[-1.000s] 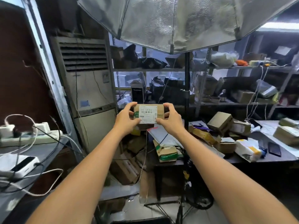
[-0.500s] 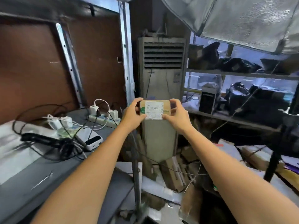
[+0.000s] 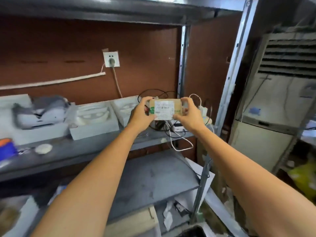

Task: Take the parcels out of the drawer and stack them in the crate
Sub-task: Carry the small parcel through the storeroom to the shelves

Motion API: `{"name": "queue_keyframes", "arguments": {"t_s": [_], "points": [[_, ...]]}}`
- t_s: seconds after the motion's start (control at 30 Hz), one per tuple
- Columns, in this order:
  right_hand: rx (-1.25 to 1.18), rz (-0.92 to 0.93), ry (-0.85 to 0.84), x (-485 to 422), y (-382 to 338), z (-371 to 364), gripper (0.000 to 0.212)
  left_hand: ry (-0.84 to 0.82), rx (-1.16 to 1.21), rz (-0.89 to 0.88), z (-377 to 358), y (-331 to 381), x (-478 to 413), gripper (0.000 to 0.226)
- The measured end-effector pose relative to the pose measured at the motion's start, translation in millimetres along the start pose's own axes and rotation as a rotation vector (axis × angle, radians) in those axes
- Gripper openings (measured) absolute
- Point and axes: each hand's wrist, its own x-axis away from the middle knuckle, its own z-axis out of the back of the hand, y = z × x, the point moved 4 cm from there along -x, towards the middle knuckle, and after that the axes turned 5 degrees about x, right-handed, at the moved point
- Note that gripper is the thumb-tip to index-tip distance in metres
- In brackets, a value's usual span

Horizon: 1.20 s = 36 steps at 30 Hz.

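The left hand [image 3: 141, 115] pinches the left end of the parcel [image 3: 164, 109], fingers over, thumb under. It hangs mid-air before the far shelf [image 3: 85, 151], label readable, likely for steady carrying. The right hand [image 3: 188, 115] pinches its right end alike.

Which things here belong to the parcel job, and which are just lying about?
Job: small brown cardboard parcel with white barcode label, gripped by left hand and right hand. No drawer or crate shows.

Lying about: white foam trays, white wall socket, tangled cables, beige air conditioner, grey metal shelf.
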Motion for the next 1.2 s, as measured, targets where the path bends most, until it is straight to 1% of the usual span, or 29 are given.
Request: {"name": "queue_keyframes", "arguments": {"t_s": [0.07, 0.13, 0.23, 0.33, 0.43, 0.53, 0.7, 0.8, 0.9, 1.03, 1.1, 1.2], "points": [[-0.009, 0.040, -0.037, 6.0, -33.6, -32.9, 0.063, 0.064, -0.002, 0.039, 46.5, -13.2, 19.0, 0.065], [-0.041, 0.055, -0.075, 16.4, -60.9, -66.6, 0.064, 0.115, -0.053, 0.067, 88.5, -27.1, 39.9, 0.065], [-0.085, 0.074, -0.119, 38.5, -94.1, -112.3, 0.062, 0.166, -0.099, 0.065, 137.6, -50.9, 71.1, 0.065], [-0.090, 0.039, -0.137, 64.6, -114.5, -148.3, 0.061, 0.195, -0.128, 0.066, 167.1, -75.8, 99.4, 0.063], [-0.092, -0.001, -0.142, 95.5, -122.3, -175.0, 0.062, 0.171, -0.138, 0.074, 184.7, -100.5, 122.6, 0.065], [-0.077, -0.038, -0.161, 122.0, -118.9, -194.2, 0.061, 0.135, -0.119, 0.117, 191.0, -128.4, 143.1, 0.065], [-0.067, -0.104, -0.198, 154.0, -89.8, -222.0, 0.061, 0.094, 0.010, 0.175, 172.8, -174.0, 174.8, 0.067], [-0.045, -0.108, -0.256, 171.3, -62.7, -240.8, 0.066, 0.107, 0.003, 0.223, 157.3, -203.1, 196.2, 0.069], [-0.031, -0.115, -0.336, 196.6, -16.3, -266.9, 0.068, 0.090, 0.027, 0.296, 125.2, -244.4, 231.2, 0.067], [-0.070, -0.174, -0.422, 231.8, 52.5, -304.7, 0.066, 0.060, 0.022, 0.409, 78.3, -304.6, 268.8, 0.065], [-0.086, -0.215, -0.470, 245.3, 83.2, -329.1, 0.065, 0.048, -0.006, 0.464, 61.1, -339.7, 281.0, 0.066], [-0.097, -0.214, -0.503, 251.8, 119.9, -372.6, 0.065, 0.056, -0.028, 0.531, 46.0, -392.2, 287.4, 0.068]]}}
